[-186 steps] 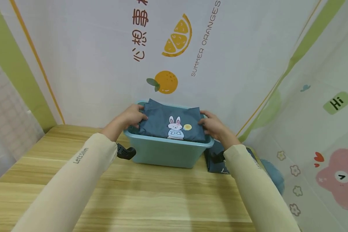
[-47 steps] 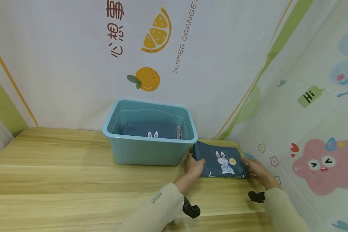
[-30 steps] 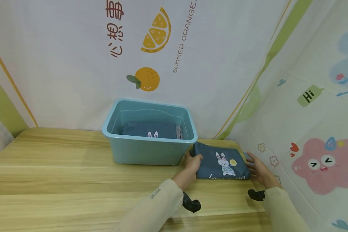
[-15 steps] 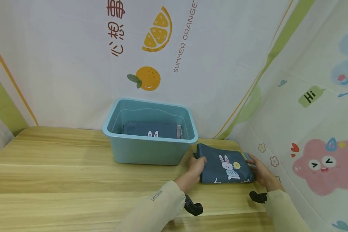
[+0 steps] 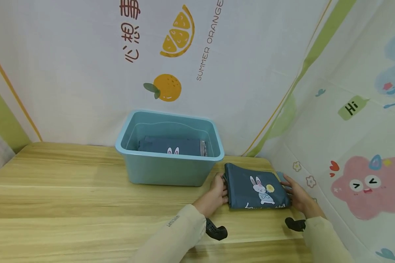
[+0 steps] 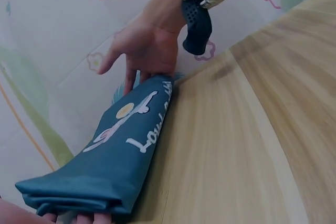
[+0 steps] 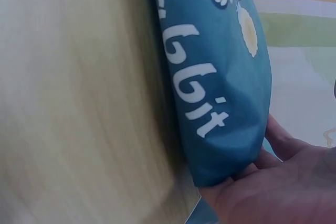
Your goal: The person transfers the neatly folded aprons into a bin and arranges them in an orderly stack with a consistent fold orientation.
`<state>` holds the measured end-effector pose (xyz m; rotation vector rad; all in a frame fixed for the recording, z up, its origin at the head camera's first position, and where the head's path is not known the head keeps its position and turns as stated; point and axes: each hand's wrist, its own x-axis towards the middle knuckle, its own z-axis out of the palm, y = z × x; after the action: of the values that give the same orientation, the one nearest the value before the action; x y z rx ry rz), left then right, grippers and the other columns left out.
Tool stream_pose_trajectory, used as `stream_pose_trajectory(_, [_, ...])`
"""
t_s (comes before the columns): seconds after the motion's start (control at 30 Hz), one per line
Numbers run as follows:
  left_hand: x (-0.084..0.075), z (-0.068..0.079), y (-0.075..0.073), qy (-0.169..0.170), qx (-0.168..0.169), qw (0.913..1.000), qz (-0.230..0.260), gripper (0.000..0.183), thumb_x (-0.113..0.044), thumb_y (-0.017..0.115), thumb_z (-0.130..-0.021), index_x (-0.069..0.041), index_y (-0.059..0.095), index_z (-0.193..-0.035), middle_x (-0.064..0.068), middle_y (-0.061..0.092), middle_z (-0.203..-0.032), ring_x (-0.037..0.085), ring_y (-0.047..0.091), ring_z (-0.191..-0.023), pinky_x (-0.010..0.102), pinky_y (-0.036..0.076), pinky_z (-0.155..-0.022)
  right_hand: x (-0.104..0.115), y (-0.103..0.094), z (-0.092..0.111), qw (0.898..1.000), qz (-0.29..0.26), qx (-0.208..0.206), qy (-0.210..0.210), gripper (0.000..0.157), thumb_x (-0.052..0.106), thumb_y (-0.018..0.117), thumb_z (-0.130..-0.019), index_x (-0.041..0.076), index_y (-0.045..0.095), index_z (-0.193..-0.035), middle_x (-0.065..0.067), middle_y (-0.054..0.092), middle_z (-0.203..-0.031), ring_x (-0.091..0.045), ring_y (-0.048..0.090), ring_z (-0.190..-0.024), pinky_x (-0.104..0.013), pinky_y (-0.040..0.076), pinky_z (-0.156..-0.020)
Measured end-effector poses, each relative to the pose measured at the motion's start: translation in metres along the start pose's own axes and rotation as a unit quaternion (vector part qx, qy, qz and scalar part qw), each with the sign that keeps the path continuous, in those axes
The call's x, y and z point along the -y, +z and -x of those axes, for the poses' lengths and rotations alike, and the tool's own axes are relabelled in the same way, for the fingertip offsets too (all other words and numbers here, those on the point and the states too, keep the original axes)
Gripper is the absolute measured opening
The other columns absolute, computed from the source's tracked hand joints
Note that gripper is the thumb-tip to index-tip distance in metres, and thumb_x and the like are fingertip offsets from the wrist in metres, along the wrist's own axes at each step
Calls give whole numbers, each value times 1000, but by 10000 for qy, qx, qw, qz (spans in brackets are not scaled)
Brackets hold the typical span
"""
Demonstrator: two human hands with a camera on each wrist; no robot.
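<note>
A folded dark blue cloth (image 5: 238, 190) with a printed white rabbit and lettering lies on the wooden table, right of the light blue tub. At its left end is my left hand (image 5: 213, 193); in the left wrist view several of its fingertips (image 6: 86, 219) reach under the folded layers. My right hand (image 5: 299, 197) touches the opposite end. Seen from the right wrist, its fingers tuck beneath the cloth's end and the thumb (image 7: 281, 137) stands away beside it. Another dark blue rabbit-print cloth (image 5: 164, 143) lies inside the tub (image 5: 164, 170).
A silvery strip (image 5: 203, 148) shows beside the cloth in the tub. White printed curtains (image 5: 250, 73) hang behind the table and along its right side. A light blue thing (image 5: 281, 176) shows behind the cloth's right end. Wooden tabletop (image 5: 69, 204) extends to the left.
Earlier both hands held a rabbit-print cloth over the tub; it now lies inside. The hands moved right to the second cloth, which has shifted slightly nearer and right. The left thumb came off its top.
</note>
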<state>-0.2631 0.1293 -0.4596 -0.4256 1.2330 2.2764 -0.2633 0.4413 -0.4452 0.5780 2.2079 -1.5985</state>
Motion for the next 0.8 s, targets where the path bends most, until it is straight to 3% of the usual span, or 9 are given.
stream_pose_trajectory(0.1, [-1, -1, -4, -100, 200, 9997, -30, 56, -39, 39, -102, 0, 48, -141, 26, 55, -140, 36, 57, -125, 52, 49, -104, 1, 1, 1, 10000, -35, -18, 19, 101, 73, 25, -100, -4, -2, -160, -34, -16, -164, -53, -5, -153, -63, 8, -126])
stream_pose_trajectory(0.17, [0, -1, -7, -118, 247, 9995, -135, 59, -35, 44, -101, 1, 42, -148, 30, 49, -148, 41, 52, -133, 56, 45, -109, 1, 1, 1, 10000, -14, -7, 7, 101, 73, 25, -100, -4, -2, -160, -34, -16, -164, -53, -6, -153, -64, 7, -126])
stream_pose_trajectory(0.3, [1, -2, -9, -113, 246, 9987, -423, 54, -22, 57, -97, 4, 47, -144, 27, 55, -144, 41, 55, -132, 57, 45, -110, 2, 3, 2, 9999, 79, 68, -41, 102, 73, 25, -99, -4, -2, -160, -34, -18, -163, -54, -7, -153, -65, 7, -125])
stream_pose_trajectory(0.47, [-1, 1, -12, -153, 353, 9977, -558, 43, -17, 58, -96, 4, 56, -134, 24, 61, -139, 38, 60, -128, 56, 47, -108, 2, 4, 3, 9997, 21, 228, 23, 98, 68, 25, -102, -6, -7, -159, -34, -17, -163, -53, -5, -153, -63, 7, -126])
stream_pose_trajectory(0.5, [-2, 2, -13, -164, 392, 9975, -558, 43, -19, 58, -97, 3, 56, -135, 24, 61, -139, 38, 59, -129, 57, 47, -108, 1, 4, 3, 9996, -4, 269, 51, 97, 66, 25, -103, -6, -7, -159, -34, -16, -163, -52, -1, -154, -62, 11, -126])
stream_pose_trajectory(0.57, [-4, 3, -16, -207, 479, 9970, -570, 43, -22, 57, -98, 0, 56, -134, 23, 60, -140, 38, 58, -129, 57, 46, -108, 0, 4, 3, 9995, -73, 279, 122, 89, 59, 26, -105, -6, -1, -160, -31, -5, -166, -46, 20, -152, -56, 27, -124])
stream_pose_trajectory(0.67, [-7, 4, -19, -253, 571, 9961, -615, 42, -25, 56, -99, -1, 57, -134, 21, 61, -138, 37, 58, -129, 57, 46, -108, -4, 3, 4, 9996, -139, 206, 142, 76, 49, 32, -106, -4, 14, -157, -27, 21, -161, -28, 52, -126, -42, 50, -103])
stream_pose_trajectory(0.73, [-9, 3, -22, -283, 601, 9957, -646, 43, -25, 57, -99, -1, 56, -135, 21, 61, -139, 37, 58, -130, 58, 45, -109, -5, 2, 3, 9995, -230, 138, 169, 69, 42, 38, -105, -3, 19, -153, -20, 38, -147, -16, 58, -106, -33, 55, -89])
stream_pose_trajectory(0.8, [-10, 3, -24, -310, 638, 9952, -672, 45, -25, 58, -99, -1, 55, -136, 22, 60, -139, 38, 58, -130, 58, 45, -110, -7, 1, 4, 9992, -280, 224, 148, 70, 36, 42, -104, -4, 14, -154, -13, 47, -135, -11, 59, -97, -30, 57, -84])
